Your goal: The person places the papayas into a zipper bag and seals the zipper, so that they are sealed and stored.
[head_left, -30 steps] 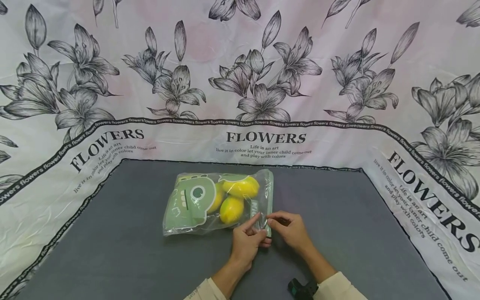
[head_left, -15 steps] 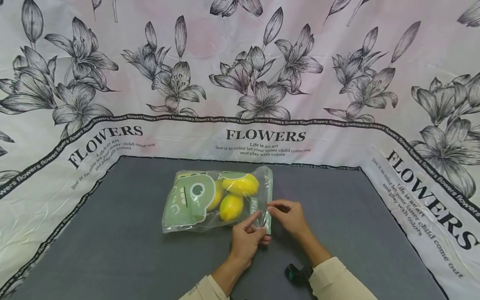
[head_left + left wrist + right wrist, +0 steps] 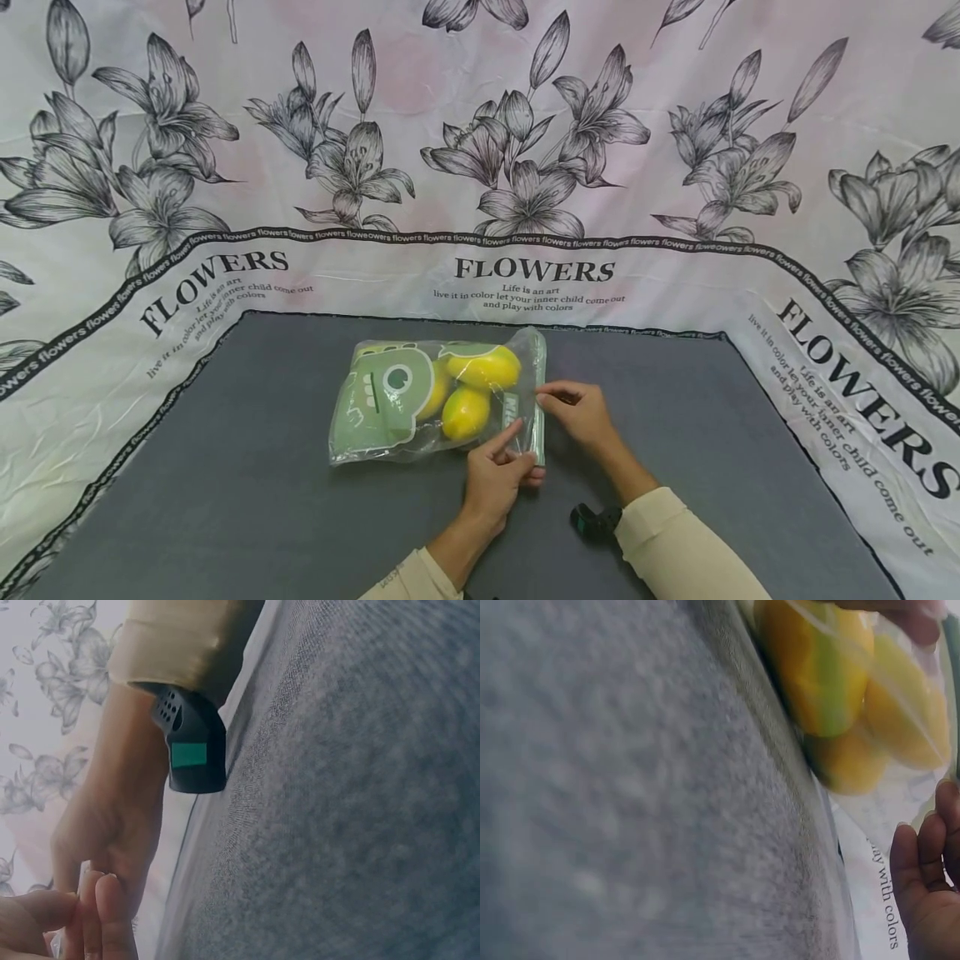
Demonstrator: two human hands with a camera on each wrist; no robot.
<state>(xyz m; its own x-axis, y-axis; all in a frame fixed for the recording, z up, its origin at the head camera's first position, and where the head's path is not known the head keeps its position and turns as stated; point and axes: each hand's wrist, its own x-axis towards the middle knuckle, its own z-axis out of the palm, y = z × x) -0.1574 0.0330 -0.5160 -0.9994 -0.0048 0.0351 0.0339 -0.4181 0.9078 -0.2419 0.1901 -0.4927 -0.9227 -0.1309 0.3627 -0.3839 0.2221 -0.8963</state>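
Note:
A clear zip bag (image 3: 408,450) with a green cartoon dinosaur print lies on its side, its green-edged mouth to the right. Several yellow lemons (image 3: 465,413) sit inside, also visible in the right wrist view as lemons (image 3: 817,667) behind the plastic. At the near end of the mouth, my left hand (image 3: 495,483) pinches the edge with its thumb, the index finger stretched over the plastic. Farther up that edge, my right hand (image 3: 585,417) pinches the strip between thumb and index finger. The left wrist view shows my left fingers (image 3: 112,915) close, partly covering the right hand.
A grey tabletop (image 3: 225,517) lies under the bag. White flower-printed cloth (image 3: 532,287) stands along its back and sides. A black wrist camera (image 3: 592,522) sits by the right sleeve (image 3: 675,533).
My right hand has slid along the bag's green edge, away from my left hand toward the far end. My left hand stays at the near corner. The bag lies nearly as before.

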